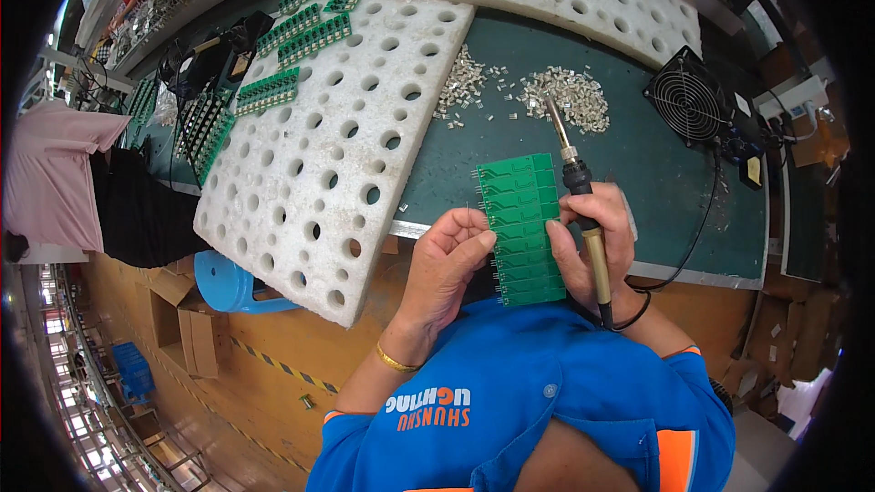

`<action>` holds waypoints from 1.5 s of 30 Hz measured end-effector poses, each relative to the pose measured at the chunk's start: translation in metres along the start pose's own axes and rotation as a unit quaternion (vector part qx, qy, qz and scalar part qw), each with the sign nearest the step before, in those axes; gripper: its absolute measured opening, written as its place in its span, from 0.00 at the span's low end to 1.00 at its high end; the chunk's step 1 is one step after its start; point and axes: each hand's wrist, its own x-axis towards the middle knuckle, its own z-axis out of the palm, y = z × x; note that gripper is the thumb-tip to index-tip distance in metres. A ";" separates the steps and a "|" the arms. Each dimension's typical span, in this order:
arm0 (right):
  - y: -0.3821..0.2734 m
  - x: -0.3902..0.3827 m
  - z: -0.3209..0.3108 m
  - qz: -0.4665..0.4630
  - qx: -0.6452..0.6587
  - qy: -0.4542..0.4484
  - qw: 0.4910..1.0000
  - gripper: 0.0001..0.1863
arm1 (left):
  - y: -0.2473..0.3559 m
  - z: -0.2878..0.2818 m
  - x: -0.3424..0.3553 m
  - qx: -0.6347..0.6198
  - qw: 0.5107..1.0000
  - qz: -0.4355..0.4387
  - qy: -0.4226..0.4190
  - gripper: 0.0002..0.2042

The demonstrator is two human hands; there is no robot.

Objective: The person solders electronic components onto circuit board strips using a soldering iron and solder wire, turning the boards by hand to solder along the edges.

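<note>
A long green circuit board, with scored segments and thin pins along its left edge, is held upright over the bench's front edge. My left hand pinches at the board's left edge, fingertips among the pins; anything small inside the pinch is hidden. My right hand grips a soldering iron, tip pointing up toward a pile of small silver components, while its thumb touches the board's right edge. A second, smaller pile lies left of that one.
White perforated foam slabs hold populated boards at left and back. A black fan with a cord stands at right. A person in pink stands at far left near a blue stool. Cardboard boxes sit on the floor.
</note>
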 end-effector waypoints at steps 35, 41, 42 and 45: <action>0.035 0.010 0.020 0.332 0.188 0.036 0.924 0.19 | 0.024 0.051 0.026 0.225 0.968 0.108 -0.022 0.16; 0.035 0.017 0.020 0.343 0.178 0.026 0.922 0.19 | 0.027 0.050 0.031 0.214 0.972 0.099 -0.021 0.16; 0.036 0.017 0.021 0.344 0.173 0.021 0.922 0.19 | 0.029 0.049 0.032 0.218 0.971 0.094 -0.019 0.16; 0.036 0.019 0.022 0.346 0.173 0.019 0.922 0.18 | 0.030 0.049 0.033 0.224 0.970 0.094 -0.016 0.16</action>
